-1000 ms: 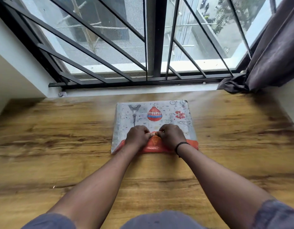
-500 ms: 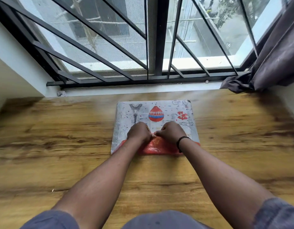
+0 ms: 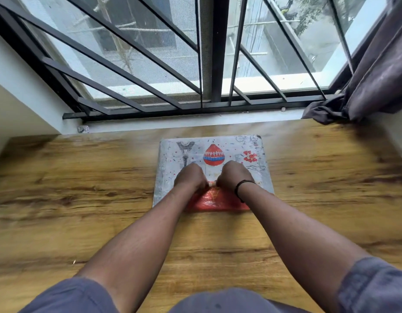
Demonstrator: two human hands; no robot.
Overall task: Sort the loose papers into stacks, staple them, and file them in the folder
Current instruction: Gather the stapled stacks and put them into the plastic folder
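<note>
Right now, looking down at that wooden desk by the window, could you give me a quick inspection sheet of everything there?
Surface: wooden desk, brown grain.
Job's things: printed folder lies flat near the window, red flap toward the person; loose papers and stapler: nothing seen.
Clutter: nothing seen.
Hands: left hand and right hand rest curled on the folder, fingertips meeting at the flap's edge; whether they pinch something there I cannot tell.
Cables: nothing seen.
Surroundings: barred window, dark curtain at right, black band on right wrist.
</note>
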